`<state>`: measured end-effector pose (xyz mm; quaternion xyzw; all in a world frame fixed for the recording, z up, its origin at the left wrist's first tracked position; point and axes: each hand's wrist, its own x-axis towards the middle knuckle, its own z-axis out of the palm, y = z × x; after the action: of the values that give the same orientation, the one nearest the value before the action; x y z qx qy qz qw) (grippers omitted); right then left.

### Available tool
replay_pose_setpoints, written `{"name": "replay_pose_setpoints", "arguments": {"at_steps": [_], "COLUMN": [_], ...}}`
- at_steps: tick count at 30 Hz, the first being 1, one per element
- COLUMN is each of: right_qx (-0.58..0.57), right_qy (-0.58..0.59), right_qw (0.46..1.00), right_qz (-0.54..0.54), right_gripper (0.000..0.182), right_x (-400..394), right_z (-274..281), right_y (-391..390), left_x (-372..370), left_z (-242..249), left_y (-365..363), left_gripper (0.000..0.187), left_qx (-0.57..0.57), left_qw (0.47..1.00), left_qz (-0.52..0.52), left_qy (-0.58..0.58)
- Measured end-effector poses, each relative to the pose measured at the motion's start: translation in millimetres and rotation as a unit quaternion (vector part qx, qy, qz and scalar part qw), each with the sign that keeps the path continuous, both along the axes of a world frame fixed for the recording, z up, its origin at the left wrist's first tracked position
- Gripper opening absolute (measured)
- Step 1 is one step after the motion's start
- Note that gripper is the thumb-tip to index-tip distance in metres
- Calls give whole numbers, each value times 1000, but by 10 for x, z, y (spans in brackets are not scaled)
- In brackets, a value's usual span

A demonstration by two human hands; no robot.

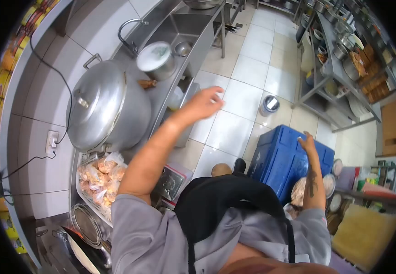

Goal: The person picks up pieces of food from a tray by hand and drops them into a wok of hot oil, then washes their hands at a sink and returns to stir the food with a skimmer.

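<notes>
My left hand (207,101) is stretched out over the tiled floor, beside the steel counter, its fingers loosely curled and apart with nothing in them. My right hand (306,142) is above the lid of a big blue cooler box (275,150); its fingers are spread and it grips nothing. Left of my outstretched arm, a large lidded aluminium pot (99,107) stands on the counter. Close behind it is a steel pot with a whitish lid (154,57). A white perforated basket (84,194) holds bagged pieces of what looks like raw meat (102,176).
A sink with a curved tap (127,34) is set into the counter. A round container (269,106) stands on the floor past the cooler. Steel shelving (330,59) with pots lines the right. A scale-like appliance (173,182) sits low beside me, and a cable (61,73) hangs along the left wall.
</notes>
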<state>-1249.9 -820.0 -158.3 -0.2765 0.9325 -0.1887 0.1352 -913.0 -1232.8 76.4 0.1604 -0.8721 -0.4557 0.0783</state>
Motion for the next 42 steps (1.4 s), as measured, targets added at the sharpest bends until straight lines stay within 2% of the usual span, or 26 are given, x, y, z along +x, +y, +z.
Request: {"name": "replay_pose_setpoints", "arguments": {"at_steps": [1,2,5,6,7,9,10,12,13,17,20,23,25,27,28,29,32,35,37,38,40,41,42], "right_qx": [-7,-13,-33,-61,-75,-102,-122,-162,-182,-248,-249,-246,-255,-268,-274,-267,-264,-293,-310,-316,-333,-343,-316], "right_qy": [4,7,37,8,45,116,79,5,16,28,33,15,9,-5,-14,-17,-50,-95,-97,-100,-99,-101,-163], "right_qw": [1000,1000,998,996,993,982,982,978,971,944,937,935,931,924,920,921,918,890,854,834,797,777,769], "right_qz": [2,4,33,71,85,113,119,128,154,216,241,254,262,273,280,282,293,336,406,441,495,519,532], "right_gripper": [61,61,61,61,59,58,57,56,56,54,53,53,53,53,53,53,53,51,48,47,45,44,44], "right_x": [-264,-490,-1063,-1050,-1296,-1754,-1812,-1644,-1650,-1626,-1690,-1711,-1823,-1978,-2045,-2139,-2485,-2677,-2689,-2646,-2423,-2240,-2033], "right_z": [-84,-120,147,600,537,331,468,962,1014,1097,1177,1247,1195,1132,1082,1016,866,750,665,593,425,357,301], "right_y": [-13,-53,-681,-1046,-1345,-1941,-2259,-2995,-3324,-4397,-5040,-5495,-5766,-5983,-6081,-6185,-6605,-7195,-7707,-7969,-8470,-8686,-8868], "left_x": [-86,-132,-216,-201,-175,-126,-107,-34,-32,-242,-451,-547,-452,-344,-273,-261,-340,-353,-361,-429,-810,-783,-729], "left_z": [47,86,231,230,207,149,105,-52,-88,-53,-326,-597,-1098,-1345,-1388,-1364,-1262,-1317,-1577,-1514,-1306,-1510,-1688], "left_y": [-210,-425,-1071,-1292,-1518,-1938,-2166,-2762,-3011,-3945,-4527,-5028,-5580,-5968,-6084,-6131,-6005,-5929,-6030,-5950,-5585,-5648,-5756], "left_gripper": [43,42,40,40,41,39,38,38,38,40,40,40,39,38,38,38,38,37,34,33,31,31,31], "left_qx": [11,22,80,70,59,-47,-100,-220,-278,-201,-232,-119,-244,-294,-283,-272,-143,-130,-304,-379,-227,-238,-247], "left_qw": [996,991,961,951,938,919,905,882,865,865,840,844,834,828,833,837,813,802,821,810,808,820,826], "left_qz": [64,118,263,301,338,386,407,417,417,440,476,495,429,372,353,335,516,557,398,308,452,381,305], "left_qy": [-55,-55,5,29,54,65,69,9,-22,-130,-113,-169,-246,-300,-319,-337,-229,-170,-274,-324,-301,-354,-403]}}
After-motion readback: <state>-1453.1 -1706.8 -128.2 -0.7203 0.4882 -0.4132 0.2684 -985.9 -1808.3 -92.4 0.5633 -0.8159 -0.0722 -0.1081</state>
